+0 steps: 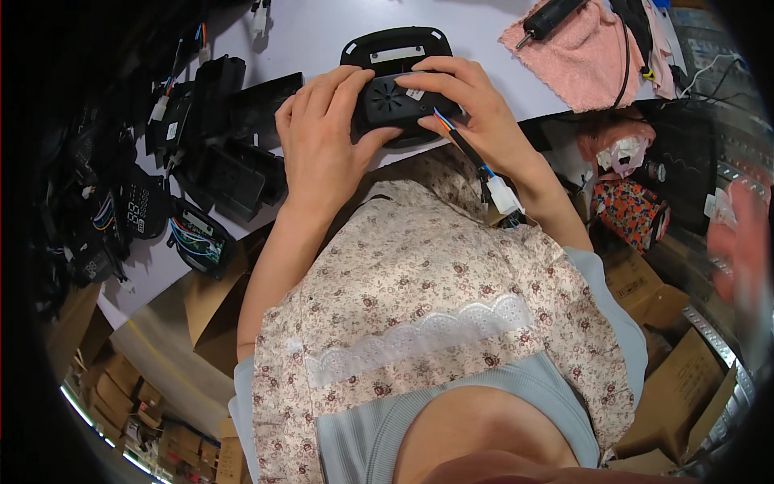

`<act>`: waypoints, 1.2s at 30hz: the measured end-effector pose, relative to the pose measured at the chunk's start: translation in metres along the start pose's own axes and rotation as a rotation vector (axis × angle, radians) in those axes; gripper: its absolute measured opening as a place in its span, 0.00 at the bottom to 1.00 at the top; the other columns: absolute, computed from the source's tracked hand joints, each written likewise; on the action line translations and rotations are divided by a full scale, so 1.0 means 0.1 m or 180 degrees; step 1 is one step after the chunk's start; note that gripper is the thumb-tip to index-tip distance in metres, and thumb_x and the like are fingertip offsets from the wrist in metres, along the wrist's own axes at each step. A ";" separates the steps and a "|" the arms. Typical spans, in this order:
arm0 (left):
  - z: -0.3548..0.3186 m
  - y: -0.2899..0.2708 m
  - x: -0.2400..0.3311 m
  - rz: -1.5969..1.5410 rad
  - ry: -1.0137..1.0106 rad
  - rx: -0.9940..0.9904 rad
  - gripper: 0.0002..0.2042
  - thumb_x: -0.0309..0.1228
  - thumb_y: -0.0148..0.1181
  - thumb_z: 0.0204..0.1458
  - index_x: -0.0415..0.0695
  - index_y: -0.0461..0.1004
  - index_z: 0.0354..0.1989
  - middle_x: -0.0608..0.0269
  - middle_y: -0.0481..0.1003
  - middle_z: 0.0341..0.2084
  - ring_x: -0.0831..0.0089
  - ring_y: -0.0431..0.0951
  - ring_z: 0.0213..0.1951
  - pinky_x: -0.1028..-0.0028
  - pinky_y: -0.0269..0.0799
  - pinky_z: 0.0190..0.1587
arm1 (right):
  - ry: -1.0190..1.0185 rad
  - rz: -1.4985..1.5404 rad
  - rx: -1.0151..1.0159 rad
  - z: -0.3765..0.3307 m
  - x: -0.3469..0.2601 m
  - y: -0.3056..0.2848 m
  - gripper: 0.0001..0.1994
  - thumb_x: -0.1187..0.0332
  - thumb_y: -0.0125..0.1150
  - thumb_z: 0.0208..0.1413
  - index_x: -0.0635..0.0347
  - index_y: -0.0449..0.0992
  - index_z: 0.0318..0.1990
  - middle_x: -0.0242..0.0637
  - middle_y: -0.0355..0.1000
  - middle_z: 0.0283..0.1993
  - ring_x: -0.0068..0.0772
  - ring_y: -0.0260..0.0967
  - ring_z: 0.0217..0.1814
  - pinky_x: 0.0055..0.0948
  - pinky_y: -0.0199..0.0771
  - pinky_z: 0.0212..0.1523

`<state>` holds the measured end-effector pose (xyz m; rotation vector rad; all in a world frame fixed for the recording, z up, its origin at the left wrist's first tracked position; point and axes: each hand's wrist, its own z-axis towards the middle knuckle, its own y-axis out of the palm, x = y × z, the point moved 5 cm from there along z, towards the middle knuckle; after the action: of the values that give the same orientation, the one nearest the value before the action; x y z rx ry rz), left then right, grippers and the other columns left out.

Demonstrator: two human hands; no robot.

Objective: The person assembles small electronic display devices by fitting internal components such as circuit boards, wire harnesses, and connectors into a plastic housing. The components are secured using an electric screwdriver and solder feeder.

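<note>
Both hands hold a black plastic casing (pixel 384 105) at the near table edge. A starburst of slots and a small white label show on its upper face. My left hand (pixel 318 133) is closed on its left side, thumb along the near edge. My right hand (pixel 476 113) grips the right side, its fingers lying over the top. Just beyond, and partly hidden under the casing, is a black rounded frame (pixel 395 50) with a pale strip. A cable with coloured wires leaves the casing near my right hand and ends in a white connector (pixel 504 195) over my apron.
Black housings (pixel 230 177) and wired display units (pixel 133 210) crowd the table's left. An open casing with a green circuit board (pixel 197 238) lies near its edge. At the right, a dark corded tool (pixel 552 20) rests on a pink cloth (pixel 580 68). Cardboard boxes (pixel 673 395) stand below.
</note>
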<state>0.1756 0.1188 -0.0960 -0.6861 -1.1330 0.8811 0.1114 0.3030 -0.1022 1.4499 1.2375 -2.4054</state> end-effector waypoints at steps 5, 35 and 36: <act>0.00 -0.03 0.08 0.0067 0.0041 0.0018 0.31 0.36 0.76 0.44 0.48 0.74 0.60 0.61 0.74 0.56 0.61 0.72 0.59 0.61 0.58 0.62 | 0.0013 -0.0314 0.0140 -0.02 -0.04 0.01 0.26 0.69 0.70 0.53 0.46 0.75 0.62 0.37 0.69 0.63 0.47 0.64 0.64 0.41 0.67 0.65; 0.63 -0.06 -0.15 -0.0141 -0.0373 -0.1229 0.33 0.42 0.72 0.51 0.33 0.68 0.58 0.40 0.77 0.43 0.44 0.77 0.48 0.55 0.71 0.53 | 0.0054 -0.0548 0.0328 -0.04 -0.08 -0.05 0.32 0.74 0.74 0.44 0.50 0.76 0.61 0.38 0.69 0.57 0.47 0.64 0.61 0.44 0.66 0.61; 0.67 -0.05 -0.15 -0.0164 -0.0419 -0.1316 0.32 0.44 0.73 0.50 0.33 0.68 0.55 0.41 0.78 0.39 0.44 0.78 0.45 0.55 0.73 0.50 | 0.0088 -0.0494 0.0387 -0.04 -0.08 -0.05 0.32 0.75 0.75 0.44 0.51 0.76 0.61 0.39 0.69 0.57 0.48 0.64 0.60 0.43 0.67 0.61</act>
<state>0.1100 0.1049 -0.0796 -0.9407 -1.4652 0.6593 0.1164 0.3071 -0.0941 1.4742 1.2749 -2.6123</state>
